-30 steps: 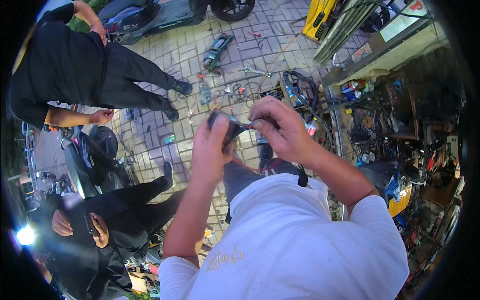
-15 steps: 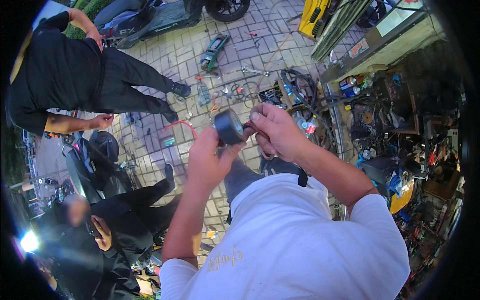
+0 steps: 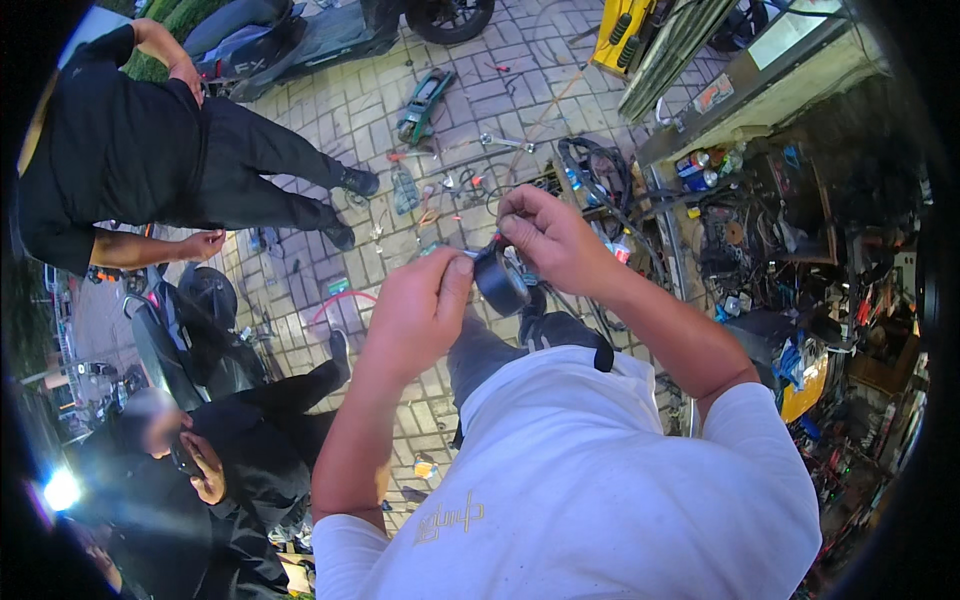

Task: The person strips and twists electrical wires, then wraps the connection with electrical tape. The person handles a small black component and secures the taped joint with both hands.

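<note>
My left hand (image 3: 425, 305) is closed with its thumb pressed near a short light strip, just left of a black tape roll (image 3: 500, 285); what lies inside its fingers is hidden. My right hand (image 3: 545, 240) is raised slightly higher, fingers pinched on a dark cable with a red part (image 3: 497, 240). Between both hands, the roll hangs against that cable. A thin red wire (image 3: 340, 299) curves out to the left behind my left hand.
A person in black (image 3: 130, 150) stands at upper left, another (image 3: 260, 440) at lower left. Scooters (image 3: 320, 40) are parked around. A green floor jack (image 3: 425, 105), wrenches (image 3: 505, 142) and coiled cables (image 3: 590, 175) lie on paving (image 3: 420, 425). A cluttered workbench (image 3: 800, 250) fills the right.
The tape roll has moved right and down, from above my left thumb to between my hands. My right hand has moved upward. The red wire has shifted downward.
</note>
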